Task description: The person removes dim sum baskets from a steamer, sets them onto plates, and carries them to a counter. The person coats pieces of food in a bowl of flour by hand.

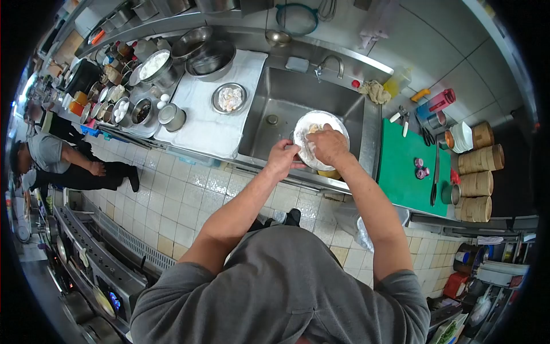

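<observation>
A round bowl (346, 133) with white flour (305, 122) in it is over the front right part of the metal sink (266, 94). My left hand (282, 159) grips the bowl at its left rim, thumb on the edge. Inside the bowl, the fingers of my right hand (329, 145) are bent down into the flour, at a small pale yellowish piece (314, 128). What those fingers pinch is mostly hidden under the hand. Left of the sink, a small metal dish (215, 102) with flour-coated pieces (230, 98) lies on a white cloth (197, 123).
A green cutting board (395, 172) to the right bears a knife (436, 172), scissors (428, 136) and cut onion pieces (421, 171). Bamboo steamers (478, 183) line its far right. A flour bowl (167, 74) and eggs (163, 101) stand left. Another person (54, 155) is at far left.
</observation>
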Tool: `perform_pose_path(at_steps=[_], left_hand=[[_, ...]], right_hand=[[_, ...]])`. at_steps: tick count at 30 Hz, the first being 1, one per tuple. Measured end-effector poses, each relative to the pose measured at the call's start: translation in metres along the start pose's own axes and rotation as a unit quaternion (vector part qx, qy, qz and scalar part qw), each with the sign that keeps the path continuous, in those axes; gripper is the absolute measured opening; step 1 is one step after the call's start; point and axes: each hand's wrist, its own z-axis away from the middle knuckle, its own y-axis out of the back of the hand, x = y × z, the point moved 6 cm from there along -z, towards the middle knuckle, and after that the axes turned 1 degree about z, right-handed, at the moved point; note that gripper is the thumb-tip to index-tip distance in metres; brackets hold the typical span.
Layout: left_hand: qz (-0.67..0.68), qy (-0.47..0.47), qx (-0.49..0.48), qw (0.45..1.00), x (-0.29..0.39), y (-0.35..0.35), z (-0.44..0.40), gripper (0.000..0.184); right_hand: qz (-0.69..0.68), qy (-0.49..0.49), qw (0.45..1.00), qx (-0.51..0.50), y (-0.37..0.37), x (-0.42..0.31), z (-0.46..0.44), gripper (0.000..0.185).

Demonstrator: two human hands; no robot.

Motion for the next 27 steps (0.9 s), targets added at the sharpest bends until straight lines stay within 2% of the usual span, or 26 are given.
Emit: perform_pose_path(at_steps=[3,5,6,7,9,12,13,15,16,20,22,25,27], left_hand=[[0.016,0.008,-0.009,1.000,0.001,0.001,0.003,0.028],[0.013,0.000,-0.005,1.000,0.006,0.001,0.005,0.028],[0.011,-0.007,-0.002,1.000,0.008,0.001,0.005,0.028],[0.011,-0.008,-0.002,1.000,0.009,0.001,0.004,0.028],[0.007,-0.010,0.021,1.000,0.009,0.005,0.003,0.028],[0.027,-0.010,0.027,0.999,0.005,0.008,-0.001,0.029],[0.026,-0.009,0.027,0.999,0.004,0.009,-0.001,0.029],[0.037,-0.008,0.026,0.999,0.003,0.009,-0.002,0.029],[0.037,-0.009,0.026,0.999,0.004,0.008,-0.002,0.029],[0.036,-0.014,0.021,0.999,0.006,0.002,0.004,0.023],[0.024,-0.015,0.025,0.999,0.008,0.001,0.004,0.023],[0.013,-0.009,0.011,1.000,0.006,0.000,0.004,0.024],[0.011,-0.008,0.013,1.000,0.007,0.001,0.007,0.025]], right_hand=[[-0.046,-0.033,0.998,0.012,0.000,0.010,-0.003,0.042],[-0.127,-0.048,0.989,0.062,-0.004,0.029,-0.007,0.040],[-0.194,-0.031,0.977,0.079,-0.007,0.036,-0.010,0.038],[-0.193,-0.031,0.977,0.080,-0.005,0.034,-0.009,0.038],[-0.332,-0.073,0.928,0.152,0.003,0.038,0.000,0.038],[-0.374,-0.093,0.915,0.118,-0.010,0.036,0.001,0.038],[-0.376,-0.094,0.914,0.118,-0.018,0.034,0.002,0.038],[-0.190,0.012,0.966,0.175,-0.022,0.015,0.007,0.033],[-0.171,-0.012,0.975,0.139,-0.023,0.010,0.011,0.031],[-0.140,-0.049,0.979,0.138,-0.014,-0.007,0.015,0.030],[-0.081,-0.083,0.992,0.059,-0.019,-0.007,0.005,0.040],[-0.147,-0.110,0.980,0.081,-0.015,0.004,0.003,0.035],[-0.182,-0.087,0.974,0.105,-0.010,0.012,0.001,0.036]])
